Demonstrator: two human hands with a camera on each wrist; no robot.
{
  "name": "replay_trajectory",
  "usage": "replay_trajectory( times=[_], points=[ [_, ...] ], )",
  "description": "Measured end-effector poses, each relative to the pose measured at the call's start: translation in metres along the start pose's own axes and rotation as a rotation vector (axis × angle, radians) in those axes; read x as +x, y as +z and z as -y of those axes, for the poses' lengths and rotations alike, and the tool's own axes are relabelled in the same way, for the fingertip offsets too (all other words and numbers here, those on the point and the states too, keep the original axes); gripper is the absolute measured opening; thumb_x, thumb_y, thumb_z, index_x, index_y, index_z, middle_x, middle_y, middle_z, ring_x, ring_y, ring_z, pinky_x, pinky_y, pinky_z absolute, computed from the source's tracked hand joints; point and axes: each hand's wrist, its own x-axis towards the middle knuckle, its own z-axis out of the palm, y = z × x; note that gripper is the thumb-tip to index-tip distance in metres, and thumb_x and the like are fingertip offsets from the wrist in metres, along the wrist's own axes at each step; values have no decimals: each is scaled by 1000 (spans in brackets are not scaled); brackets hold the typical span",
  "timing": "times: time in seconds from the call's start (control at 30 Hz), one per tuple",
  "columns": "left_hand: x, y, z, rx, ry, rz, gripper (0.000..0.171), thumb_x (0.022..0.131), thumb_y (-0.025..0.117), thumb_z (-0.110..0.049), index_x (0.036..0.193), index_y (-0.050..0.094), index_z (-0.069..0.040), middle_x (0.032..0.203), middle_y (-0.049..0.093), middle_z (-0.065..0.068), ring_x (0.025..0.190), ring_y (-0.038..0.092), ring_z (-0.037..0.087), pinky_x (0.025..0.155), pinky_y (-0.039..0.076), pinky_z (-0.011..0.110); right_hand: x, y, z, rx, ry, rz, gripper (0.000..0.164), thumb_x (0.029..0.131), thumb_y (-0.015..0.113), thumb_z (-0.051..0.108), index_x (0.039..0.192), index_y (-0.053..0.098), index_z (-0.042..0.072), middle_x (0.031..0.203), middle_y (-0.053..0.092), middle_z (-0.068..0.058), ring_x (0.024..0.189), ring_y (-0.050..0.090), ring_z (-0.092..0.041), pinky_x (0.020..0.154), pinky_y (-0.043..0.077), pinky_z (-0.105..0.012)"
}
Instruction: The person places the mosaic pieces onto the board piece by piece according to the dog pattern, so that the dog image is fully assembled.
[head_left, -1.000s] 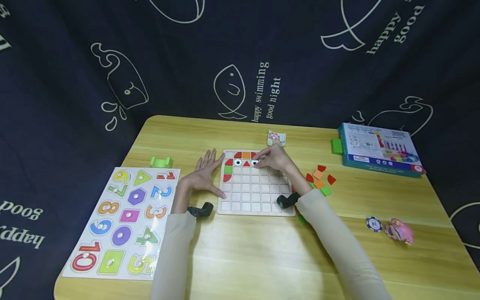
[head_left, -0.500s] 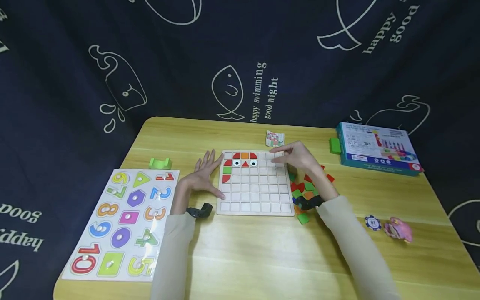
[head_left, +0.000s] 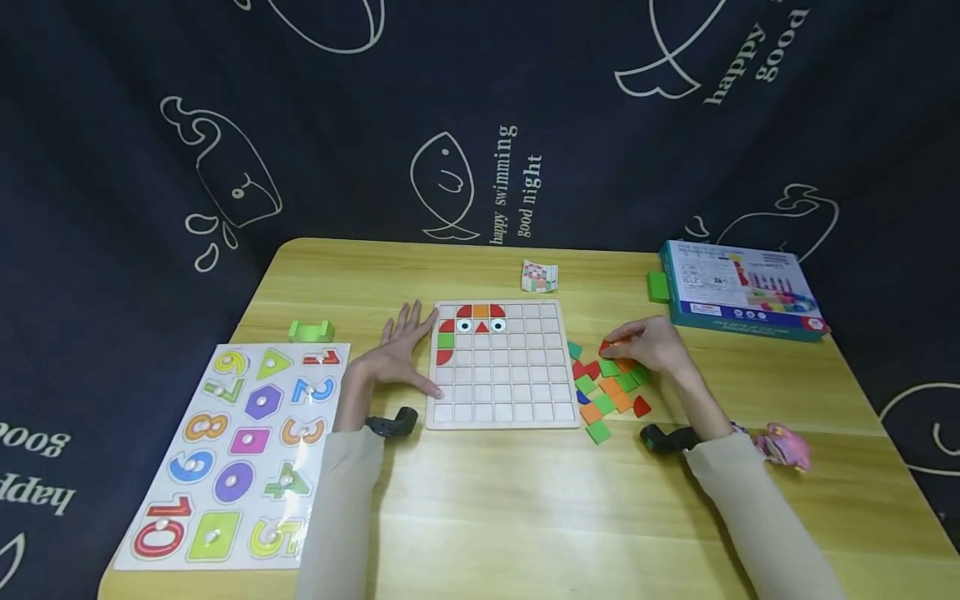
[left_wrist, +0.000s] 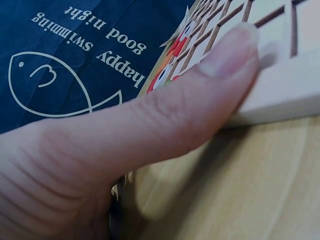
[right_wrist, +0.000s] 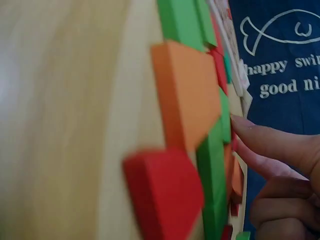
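Note:
A white gridded board (head_left: pixel 501 372) lies on the table, its upper left cells holding red, orange and green tiles and two eye tiles. My left hand (head_left: pixel 392 357) is spread at the board's left side. Its thumb (left_wrist: pixel 220 70) rests on the board's rim in the left wrist view. To the right of the board my right hand (head_left: pixel 651 343) reaches into a pile of loose tiles (head_left: pixel 606 385). Thumb and index finger pinch a red tile (head_left: pixel 604 347), mostly hidden by the fingertips. A red quarter-round tile (right_wrist: pixel 167 192) and an orange tile (right_wrist: pixel 187 92) lie nearby.
A small pattern card (head_left: pixel 540 277) lies behind the board. At left is a number puzzle (head_left: pixel 247 467) with a green block (head_left: pixel 311 332) behind it. A toy box (head_left: pixel 746 292) and another green block (head_left: pixel 657 287) stand back right. A pink toy (head_left: pixel 783 447) sits at right.
My right hand has left the eye tile on the board and moved right to the loose tiles, where it pinches a red one. The left hand has stayed on the board's edge.

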Motion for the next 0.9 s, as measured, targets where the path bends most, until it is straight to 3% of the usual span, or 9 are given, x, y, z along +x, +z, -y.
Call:
replay_trajectory(
  times=[0.1,0.17,0.27,0.4,0.47,0.7,0.9],
  points=[
    [-1,0,1,-3,6,-5,140,52,89,-56,156,1,-24,162,-21,11,149,-24,29,122,-13,53,5,7,4,13,-11,7,31,78,80,30,102,76,10,63,57,-3,69,47,-22,53,30,-25],
    [-1,0,1,-2,6,-6,140,52,89,-56,156,1,-24,162,-21,11,149,-24,30,121,-13,54,8,9,8,22,-18,38,31,79,79,27,105,75,12,57,43,2,61,41,-21,50,27,-26],
    [-2,0,1,-8,0,-8,140,52,89,-55,156,1,-24,162,-20,11,149,-24,30,122,-13,53,11,11,12,19,-14,56,33,79,79,27,108,74,13,60,44,2,62,42,-21,50,29,-25],
    [-4,0,1,-11,-7,-9,140,53,90,-54,156,1,-23,162,-20,12,149,-23,30,122,-12,53,8,13,15,-20,31,11,36,74,83,34,101,73,11,78,59,-5,74,50,-23,56,39,-25],
    [-3,0,1,-13,-12,-7,140,52,89,-55,156,2,-24,162,-20,11,149,-23,29,122,-13,52,8,14,17,-38,38,-5,37,73,83,35,97,72,10,82,60,-6,77,51,-23,57,41,-26],
    [0,-4,-2,-7,-44,2,141,51,90,-54,156,1,-25,162,-19,9,149,-23,28,122,-12,52,13,15,23,-114,-83,3,27,81,78,25,102,73,9,57,39,1,55,42,-20,46,29,-25],
    [2,-6,-11,-3,-74,2,143,50,90,-56,156,0,-25,163,-17,9,149,-22,30,121,-13,56,14,14,25,-126,-50,-14,31,79,79,25,104,71,8,57,42,1,54,44,-19,46,32,-24]
  ],
)
